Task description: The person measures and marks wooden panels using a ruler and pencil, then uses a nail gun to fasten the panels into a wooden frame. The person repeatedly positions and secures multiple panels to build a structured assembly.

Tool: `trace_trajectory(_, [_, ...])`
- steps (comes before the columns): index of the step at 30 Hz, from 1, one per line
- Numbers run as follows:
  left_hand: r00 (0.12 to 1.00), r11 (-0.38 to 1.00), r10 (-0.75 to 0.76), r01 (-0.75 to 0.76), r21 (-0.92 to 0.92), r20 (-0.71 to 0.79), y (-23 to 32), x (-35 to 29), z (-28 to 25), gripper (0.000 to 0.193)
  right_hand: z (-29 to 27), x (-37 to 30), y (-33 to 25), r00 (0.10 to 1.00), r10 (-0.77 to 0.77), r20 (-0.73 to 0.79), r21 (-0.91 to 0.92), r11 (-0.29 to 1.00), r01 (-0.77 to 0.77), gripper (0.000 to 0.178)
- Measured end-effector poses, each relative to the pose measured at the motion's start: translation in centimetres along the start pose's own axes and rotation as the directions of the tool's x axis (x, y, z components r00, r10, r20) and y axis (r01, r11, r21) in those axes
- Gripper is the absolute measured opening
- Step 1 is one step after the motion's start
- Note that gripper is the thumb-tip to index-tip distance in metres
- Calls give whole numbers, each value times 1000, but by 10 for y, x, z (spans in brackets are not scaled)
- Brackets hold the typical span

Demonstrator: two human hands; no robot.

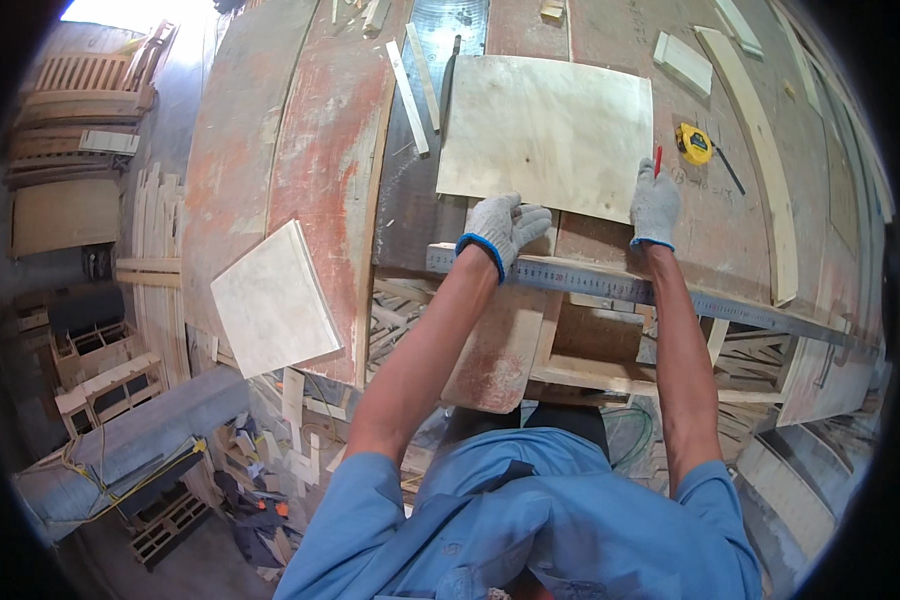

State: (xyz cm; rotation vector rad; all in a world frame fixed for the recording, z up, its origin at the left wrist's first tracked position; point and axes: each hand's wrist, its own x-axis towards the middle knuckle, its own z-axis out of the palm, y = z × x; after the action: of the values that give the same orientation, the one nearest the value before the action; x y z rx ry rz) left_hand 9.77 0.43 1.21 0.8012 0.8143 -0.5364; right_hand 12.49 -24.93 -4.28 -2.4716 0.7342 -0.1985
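A pale plywood panel [550, 130] lies flat on the worn workbench. My left hand [507, 228], in a whitish knit glove with a blue cuff, is at the panel's near edge, its fingers apart and holding nothing. At the panel's near right corner, my right hand [656, 208], gloved the same way, is closed around a red pencil or pen [658, 158] that points up from the fingers. Below both hands a long steel ruler [590, 283] runs along the bench's near edge, passing by my wrists. A yellow tape measure [693, 144] rests just beyond my right hand.
Thin wood strips [408, 97] lie left of the panel, and a square plywood stack [277, 300] sits farther left. A long wood batten [752, 160] and a small block [683, 64] are at the right. Offcuts [300, 420] litter the area below the bench.
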Motion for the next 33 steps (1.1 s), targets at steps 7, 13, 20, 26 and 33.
trace_trajectory(7, [999,997,32,-33,76,22,1,14,-1,34,6,9,-2,1000,-7,-24,3,1000,7,51])
trace_trajectory(13, [996,991,81,-78,106,-30,5,19,13,28,11,27,-3,999,-19,-29,-29,999,18,53])
trace_trajectory(20, [996,989,88,-85,118,-17,13,37,16,26,14,41,-13,997,-39,-67,-16,999,38,56])
trace_trajectory(26, [992,985,122,-126,117,44,21,50,24,28,20,62,-20,995,-55,-81,-61,997,50,57])
trace_trajectory(33, [974,979,204,-205,-5,97,14,52,40,36,8,77,-12,989,-91,-120,1,996,92,54])
